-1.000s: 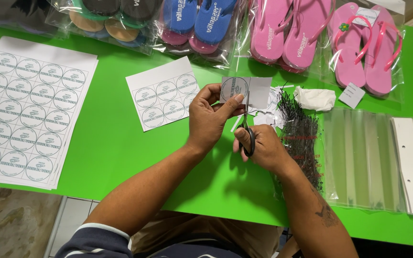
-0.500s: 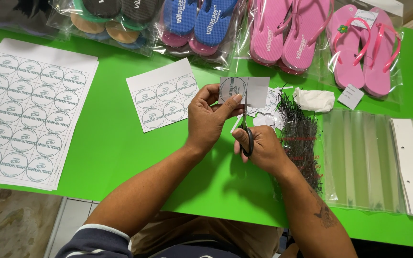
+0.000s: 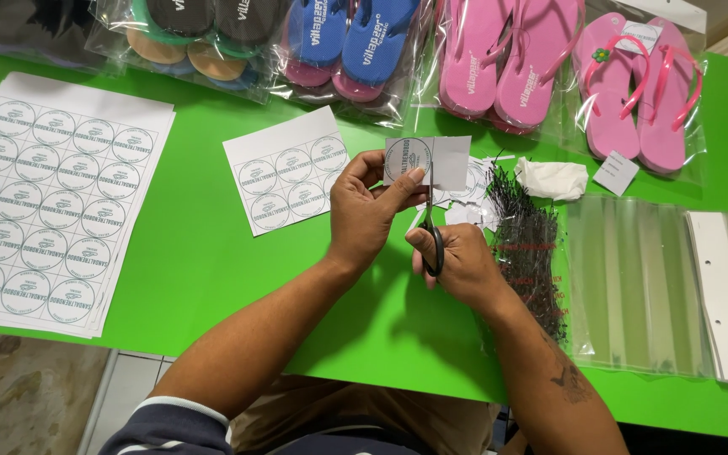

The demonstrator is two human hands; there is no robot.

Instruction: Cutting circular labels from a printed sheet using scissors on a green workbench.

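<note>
Little has shifted since the earlier frames: the paper strip [image 3: 427, 160] sits a touch lower between the hands, and the scissors [image 3: 432, 227] stay upright under it. The left hand [image 3: 366, 206] pinches the strip, thumb on the face beside the round printed label and fingers curled behind it. The right hand [image 3: 457, 265] has its fingers closed through the black scissor handles, and the blades reach up into the paper just right of the label; whether the blades are parted or shut, I cannot tell.

As I judge it, the main risk is a cut that wanders into the printed circle, since the blades run just beside it and the strip is held only along 1 side, so it can flex. The left thumb also lies near the blade line and could be nicked.

Around the hands, on the green table [image 3: 212, 253], lie a small label sheet [image 3: 290, 173] with 6 circles, a large sheet stack [image 3: 44, 202], paper offcuts [image 3: 465, 211], a bundle of black tag fasteners [image 3: 528, 244], clear bags [image 3: 634, 286], white card strips [image 3: 722, 291], and bagged flip-flops [image 3: 499, 50] along the far edge. The offcuts and fasteners crowd the space just right of the scissors.
</note>
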